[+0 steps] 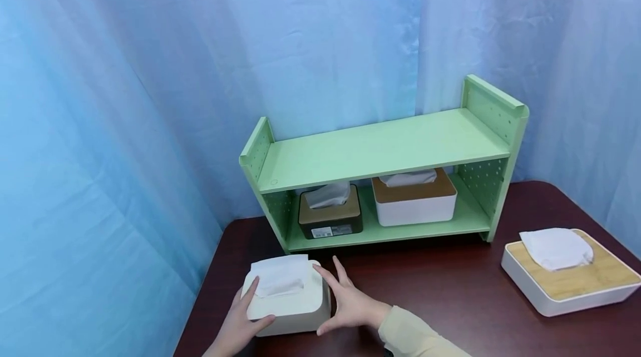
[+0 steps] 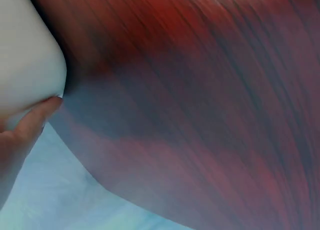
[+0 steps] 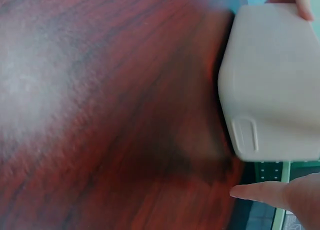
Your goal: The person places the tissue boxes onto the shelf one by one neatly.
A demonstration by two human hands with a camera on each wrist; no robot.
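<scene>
A white tissue box (image 1: 292, 308) with a tissue (image 1: 280, 276) sticking out of its top stands on the dark wooden table (image 1: 450, 290) at the front left. My left hand (image 1: 242, 318) grips its left front corner, with a finger up on the top and the thumb along the front. In the left wrist view the thumb (image 2: 30, 122) touches the box (image 2: 25, 55). My right hand (image 1: 348, 304) lies against the box's right side with straight fingers. In the right wrist view the box (image 3: 272, 80) shows side-on, with one straight finger (image 3: 262, 192) beside it.
A green two-level shelf (image 1: 380, 151) stands behind the box. Its lower level holds a dark tissue box (image 1: 330, 218) and a white one with a wooden lid (image 1: 414, 204). A flat white box with a wooden lid (image 1: 571, 282) sits at the right. Blue curtains surround the table.
</scene>
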